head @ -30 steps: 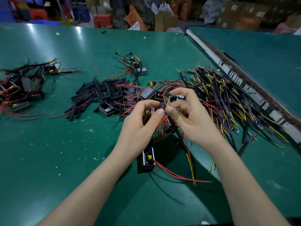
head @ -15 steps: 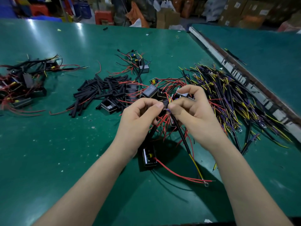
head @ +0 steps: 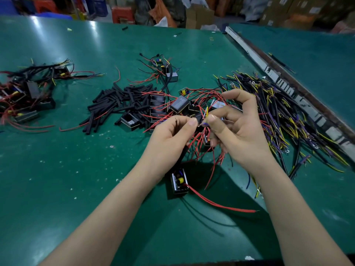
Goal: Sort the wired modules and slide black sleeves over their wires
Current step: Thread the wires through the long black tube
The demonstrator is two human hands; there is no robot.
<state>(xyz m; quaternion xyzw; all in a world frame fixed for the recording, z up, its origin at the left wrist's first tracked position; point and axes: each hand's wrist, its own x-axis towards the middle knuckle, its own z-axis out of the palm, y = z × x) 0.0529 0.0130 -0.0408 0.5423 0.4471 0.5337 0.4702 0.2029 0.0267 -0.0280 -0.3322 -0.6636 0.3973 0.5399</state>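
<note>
Left hand point(head: 172, 139) pinching black sleeve point(head: 183, 153), right hand point(head: 236, 135) pinching yellow wire point(head: 206, 111) tip, module point(head: 179, 181) hanging below over bench point(head: 57, 169), spare sleeves point(head: 119, 104) piled left.

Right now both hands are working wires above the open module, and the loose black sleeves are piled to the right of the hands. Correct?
Not quite. The head view shows the black sleeves piled to the left of the hands, not the right. The left hand and right hand do work wires above the open module.
</note>
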